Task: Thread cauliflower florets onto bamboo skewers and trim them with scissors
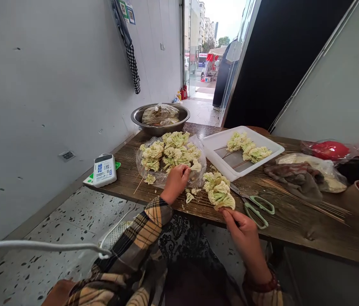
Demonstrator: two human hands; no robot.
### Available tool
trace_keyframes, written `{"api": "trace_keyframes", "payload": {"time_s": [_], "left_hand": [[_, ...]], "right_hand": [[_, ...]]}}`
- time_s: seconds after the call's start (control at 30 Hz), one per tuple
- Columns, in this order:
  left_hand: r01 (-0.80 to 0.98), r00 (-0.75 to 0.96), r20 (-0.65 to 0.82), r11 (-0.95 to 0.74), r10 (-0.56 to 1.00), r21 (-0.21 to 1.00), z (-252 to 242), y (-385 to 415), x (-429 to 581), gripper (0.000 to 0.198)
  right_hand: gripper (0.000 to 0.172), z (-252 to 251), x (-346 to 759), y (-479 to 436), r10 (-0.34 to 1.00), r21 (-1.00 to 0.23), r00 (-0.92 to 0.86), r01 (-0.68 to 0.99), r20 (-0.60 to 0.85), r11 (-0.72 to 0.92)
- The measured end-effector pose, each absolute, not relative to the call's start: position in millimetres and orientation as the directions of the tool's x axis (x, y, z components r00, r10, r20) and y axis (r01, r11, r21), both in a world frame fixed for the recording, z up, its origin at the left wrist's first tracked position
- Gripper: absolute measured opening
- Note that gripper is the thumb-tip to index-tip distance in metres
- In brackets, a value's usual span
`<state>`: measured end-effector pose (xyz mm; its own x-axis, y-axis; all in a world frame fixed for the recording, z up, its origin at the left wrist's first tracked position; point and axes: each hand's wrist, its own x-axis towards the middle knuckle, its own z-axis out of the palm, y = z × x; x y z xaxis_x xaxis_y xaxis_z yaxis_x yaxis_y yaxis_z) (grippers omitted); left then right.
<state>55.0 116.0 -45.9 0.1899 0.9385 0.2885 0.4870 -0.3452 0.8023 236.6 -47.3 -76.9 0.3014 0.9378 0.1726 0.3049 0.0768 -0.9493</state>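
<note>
My left hand (176,180) reaches into a heap of cauliflower florets (169,155) lying on a clear plastic bag, its fingers curled round a floret at the heap's near right edge. My right hand (241,227) pinches the near end of a skewer loaded with cauliflower florets (219,192), which lies on the wooden table (309,229). Green-handled scissors (255,206) lie just right of that skewer. A white tray (224,157) behind holds finished cauliflower skewers (247,148).
A metal bowl (139,117) with a plastic bag in it stands at the table's far left end. A small white device (104,170) sits on the left corner. Bare bamboo skewers (306,202), a crumpled cloth (297,178) and red bowls (329,149) lie to the right.
</note>
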Motion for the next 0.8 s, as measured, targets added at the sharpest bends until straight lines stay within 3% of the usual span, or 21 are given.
{"api": "trace_keyframes", "payload": {"time_s": [0.1,0.23,0.33,0.43,0.57,0.8], "left_hand": [[0.554,0.195,0.345,-0.393,0.918,0.733,-50,119,55,0.008],[0.581,0.157,0.443,-0.445,0.883,0.681,-49,112,54,0.019],[0.324,0.141,0.333,-0.361,0.932,0.875,-41,95,58,0.031],[0.018,0.318,0.141,-0.155,0.938,0.988,-32,74,64,0.04],[-0.132,0.462,-0.02,0.091,0.887,0.987,-25,56,70,0.04],[-0.269,0.465,-0.03,0.173,0.885,0.947,-25,54,68,0.028]], "right_hand": [[0.032,-76,237,-47,0.938,-0.938,0.283,0.332,0.201,0.101],[0.03,-79,238,-45,0.933,-0.919,0.264,0.372,0.243,0.134],[0.028,-82,236,-43,0.922,-0.869,0.226,0.459,0.314,0.183],[0.029,-83,232,-42,0.893,-0.786,0.159,0.555,0.42,0.271],[0.029,-79,227,-42,0.842,-0.683,0.058,0.616,0.536,0.392],[0.032,-77,226,-44,0.804,-0.603,-0.004,0.66,0.594,0.449]]}}
